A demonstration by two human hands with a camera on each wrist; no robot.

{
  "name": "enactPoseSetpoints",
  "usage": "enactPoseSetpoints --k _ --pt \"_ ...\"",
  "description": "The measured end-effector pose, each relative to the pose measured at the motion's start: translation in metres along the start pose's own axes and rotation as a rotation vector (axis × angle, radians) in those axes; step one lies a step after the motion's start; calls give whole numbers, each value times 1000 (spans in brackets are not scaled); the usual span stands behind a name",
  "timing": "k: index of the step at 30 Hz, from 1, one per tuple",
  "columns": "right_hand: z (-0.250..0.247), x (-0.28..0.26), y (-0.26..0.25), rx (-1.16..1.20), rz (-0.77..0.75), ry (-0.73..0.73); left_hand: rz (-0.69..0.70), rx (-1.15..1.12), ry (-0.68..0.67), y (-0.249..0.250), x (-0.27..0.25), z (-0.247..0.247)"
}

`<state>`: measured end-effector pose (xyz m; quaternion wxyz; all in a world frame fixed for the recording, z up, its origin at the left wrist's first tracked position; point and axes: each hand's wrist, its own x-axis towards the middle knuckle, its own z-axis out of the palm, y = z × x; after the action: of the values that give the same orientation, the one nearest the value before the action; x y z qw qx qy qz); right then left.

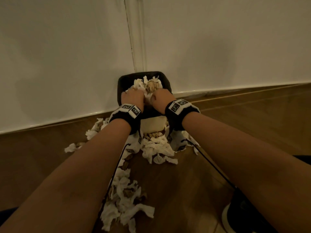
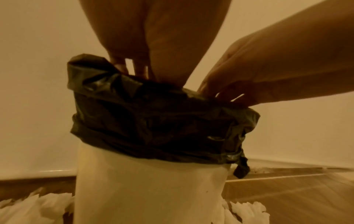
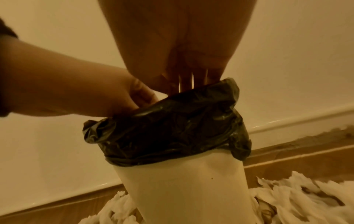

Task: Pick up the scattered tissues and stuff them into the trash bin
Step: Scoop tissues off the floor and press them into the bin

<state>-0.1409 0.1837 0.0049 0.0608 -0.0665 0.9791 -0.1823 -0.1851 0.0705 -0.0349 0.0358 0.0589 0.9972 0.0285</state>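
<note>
Brimming with crumpled, stained tissues [image 1: 148, 86], black-lined trash bin [image 1: 121, 83].

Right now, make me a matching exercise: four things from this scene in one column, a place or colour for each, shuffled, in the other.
Things:
1. bin liner
2. bin body
3. loose tissues
4. both hands: left hand, right hand

Places or colours:
A. pressed into the bin's mouth
B. cream
C. black, folded over the rim
D. scattered on the wooden floor

Pairs: 1-C, 2-B, 3-D, 4-A
</note>
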Motion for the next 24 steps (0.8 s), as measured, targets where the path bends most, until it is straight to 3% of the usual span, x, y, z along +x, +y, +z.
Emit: enactPoseSetpoints --k 4,7,9,11,13,15,18,21,24 --pt "6 0 9 126 64 166 71 -45 -218 -3 0 1" --pt "5 -5 19 241 57 310 170 -90 -277 -3 -6 -6" --pt "4 -8 30 298 73 447 146 -55 -179 -6 -15 -11" --pt "3 -13 45 376 159 569 110 -38 98 -6 -24 -15" --pt "6 -21 63 496 292 644 108 -171 354 -1 -37 -17" --pt "14 -31 82 597 436 648 180 -302 476 5 -54 -16" --pt "35 -51 106 623 599 555 284 -364 478 16 -77 -5" --pt "59 -72 120 602 663 452 341 -370 488 25 -97 17" --pt "81 -91 126 598 711 382 316 -393 445 27 -113 45"
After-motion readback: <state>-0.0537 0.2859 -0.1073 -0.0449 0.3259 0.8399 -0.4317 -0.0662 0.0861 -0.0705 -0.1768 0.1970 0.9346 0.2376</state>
